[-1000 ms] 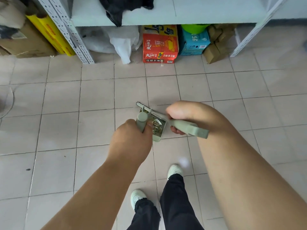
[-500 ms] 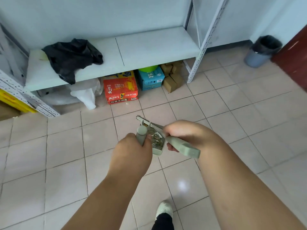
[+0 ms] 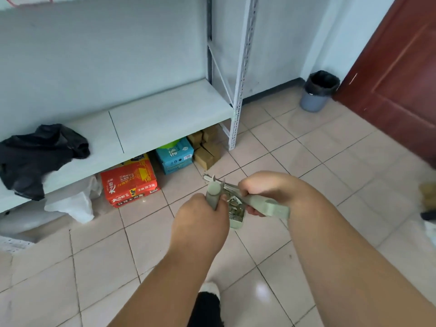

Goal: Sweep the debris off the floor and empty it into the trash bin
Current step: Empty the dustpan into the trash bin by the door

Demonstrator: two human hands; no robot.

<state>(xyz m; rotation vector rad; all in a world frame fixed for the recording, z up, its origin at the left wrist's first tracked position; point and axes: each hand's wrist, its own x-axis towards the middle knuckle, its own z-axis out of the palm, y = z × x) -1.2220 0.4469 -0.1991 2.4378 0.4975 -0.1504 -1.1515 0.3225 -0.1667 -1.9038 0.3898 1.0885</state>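
Step in hand: the sweeping looks finished; the load is being carried, not yet emptied.
Left hand: the left hand (image 3: 200, 223) is curled round the upright pale green handle of the dustpan (image 3: 237, 212), whose rounded top pokes out above the fist.
Right hand: the right hand (image 3: 264, 192) is wrapped around the pale green brush handle (image 3: 269, 205), which juts out toward 4 o'clock past the palm.
Brush head: it seems to lie across the pan mouth, but hands and blur hide the bristles, so I cannot tell whether it presses on the load.
Debris: small pale scraps (image 3: 233, 202) sit inside the dustpan, between the two fists, held above the tiled floor (image 3: 330, 161).
Trash bin: a grey bin with a black liner (image 3: 318, 92) stands at about 1 o'clock from the hands, well apart, on the floor just beside the red-brown door (image 3: 401, 74).
Nearby: a white metal shelf (image 3: 165, 116) at 11 o'clock, with a black bag (image 3: 40, 154) on it and an orange carton (image 3: 129, 182) and a blue box (image 3: 175, 155) under it.
Next move calls for: keeping the pan level while walking toward 1 o'clock, then bringing its lip over the liner before tipping.
Risk: tilting early would likely spill scraps back on the tiles.
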